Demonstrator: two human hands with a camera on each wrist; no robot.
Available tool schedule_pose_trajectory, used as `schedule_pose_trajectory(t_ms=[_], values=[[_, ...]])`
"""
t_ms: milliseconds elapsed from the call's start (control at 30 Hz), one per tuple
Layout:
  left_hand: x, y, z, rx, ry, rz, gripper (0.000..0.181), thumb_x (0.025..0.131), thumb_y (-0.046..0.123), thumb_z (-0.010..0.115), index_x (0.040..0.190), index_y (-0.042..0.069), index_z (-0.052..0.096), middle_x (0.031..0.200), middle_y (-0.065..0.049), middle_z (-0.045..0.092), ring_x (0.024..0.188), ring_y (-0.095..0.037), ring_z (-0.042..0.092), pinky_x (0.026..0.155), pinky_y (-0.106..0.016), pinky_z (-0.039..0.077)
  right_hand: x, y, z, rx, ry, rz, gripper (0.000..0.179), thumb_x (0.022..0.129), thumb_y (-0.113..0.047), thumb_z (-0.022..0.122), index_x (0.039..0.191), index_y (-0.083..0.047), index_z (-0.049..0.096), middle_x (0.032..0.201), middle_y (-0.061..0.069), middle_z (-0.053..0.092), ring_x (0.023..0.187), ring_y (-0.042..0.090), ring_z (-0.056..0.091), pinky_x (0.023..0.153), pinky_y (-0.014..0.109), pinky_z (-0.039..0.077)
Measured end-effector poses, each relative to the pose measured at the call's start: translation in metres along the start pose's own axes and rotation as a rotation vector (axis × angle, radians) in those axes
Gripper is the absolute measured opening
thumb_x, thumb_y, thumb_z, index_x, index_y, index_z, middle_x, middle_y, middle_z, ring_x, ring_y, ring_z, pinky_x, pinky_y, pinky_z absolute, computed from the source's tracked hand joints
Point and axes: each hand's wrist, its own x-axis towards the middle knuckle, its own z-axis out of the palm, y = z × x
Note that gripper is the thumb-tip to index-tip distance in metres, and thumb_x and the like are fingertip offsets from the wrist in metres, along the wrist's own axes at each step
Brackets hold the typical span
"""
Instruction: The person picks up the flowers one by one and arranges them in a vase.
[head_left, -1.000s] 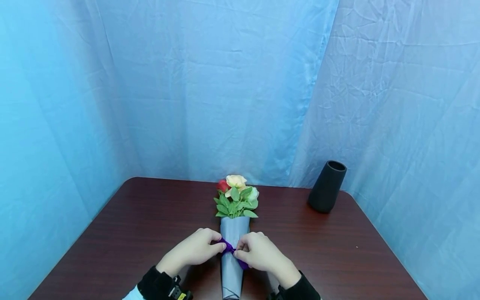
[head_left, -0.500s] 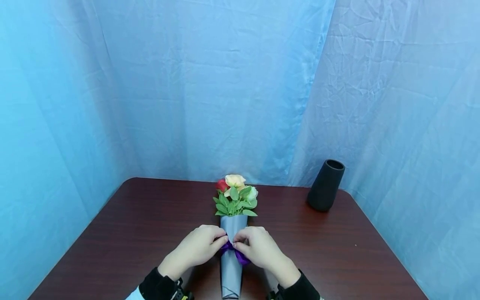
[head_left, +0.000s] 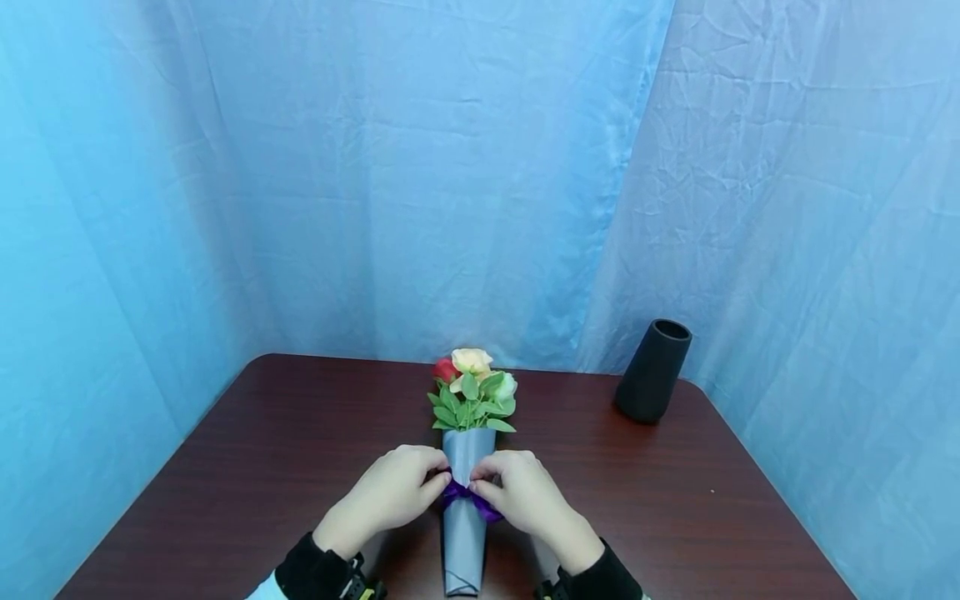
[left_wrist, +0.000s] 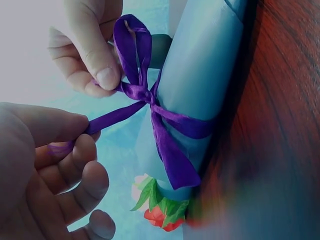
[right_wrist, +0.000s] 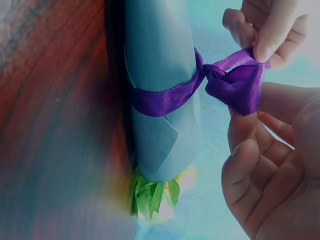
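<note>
A bouquet of red, cream and pale roses [head_left: 472, 362] with green leaves [head_left: 468, 410] lies on the table, its stems rolled in blue-grey wrapping paper [head_left: 463, 546]. Around the paper's middle runs a purple satin ribbon [head_left: 486, 507], gathered in a knot on top. My left hand [head_left: 399, 492] pinches one strand of it between thumb and index finger, the other fingers loosely bent. From the opposite side my right hand [head_left: 523, 493] pinches the ribbon near the knot. A loop [left_wrist: 132, 47] and a loose tail [left_wrist: 172, 155] stand out from the knot in the left wrist view.
A tapered black vase [head_left: 652, 371] stands upright at the table's back right. The dark wooden table [head_left: 315, 417] ends at a back edge just behind the flowers. Blue cloth curtains [head_left: 450, 183] hang around it. A tiny pale speck lies on the right side.
Both hands have risen slightly up the wrap. They came close together over the knot, then drew a little apart, the ribbon still between their fingers. The bouquet and vase stay put.
</note>
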Motion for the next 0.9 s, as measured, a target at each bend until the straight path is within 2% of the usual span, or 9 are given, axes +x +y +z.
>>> schedule_pose_trajectory(t_ms=[400, 767, 900], values=[[-0.003, -0.006, -0.005, 0.064, 0.002, -0.037, 0.03, 0.097, 0.016, 0.067, 0.071, 0.025, 0.055, 0.062, 0.013, 0.044, 0.054, -0.005, 0.04, 0.051, -0.026, 0.038, -0.001, 0.003, -0.004, 0.001, 0.008, 0.012, 0.006, 0.093, -0.013, 0.076, 0.09, -0.017, 0.079, 0.083, -0.016, 0.068, 0.074, -0.002, 0.06, 0.066, 0.024, 0.052], [-0.003, -0.009, -0.01, 0.052, -0.025, -0.07, 0.018, 0.098, 0.018, 0.066, 0.08, 0.022, 0.066, 0.067, 0.015, 0.051, 0.058, -0.005, 0.046, 0.053, -0.027, 0.041, -0.002, 0.006, -0.009, 0.0, 0.025, 0.017, 0.008, 0.093, -0.013, 0.076, 0.088, -0.019, 0.078, 0.082, -0.017, 0.066, 0.07, -0.001, 0.059, 0.064, 0.024, 0.051], [-0.004, -0.008, -0.012, 0.053, -0.024, -0.077, 0.018, 0.098, 0.019, 0.066, 0.08, 0.022, 0.066, 0.068, 0.015, 0.051, 0.058, -0.005, 0.046, 0.053, -0.027, 0.041, -0.002, 0.006, -0.011, -0.003, 0.032, 0.02, 0.008, 0.093, -0.012, 0.076, 0.088, -0.019, 0.078, 0.081, -0.017, 0.066, 0.07, -0.001, 0.058, 0.063, 0.024, 0.051]])
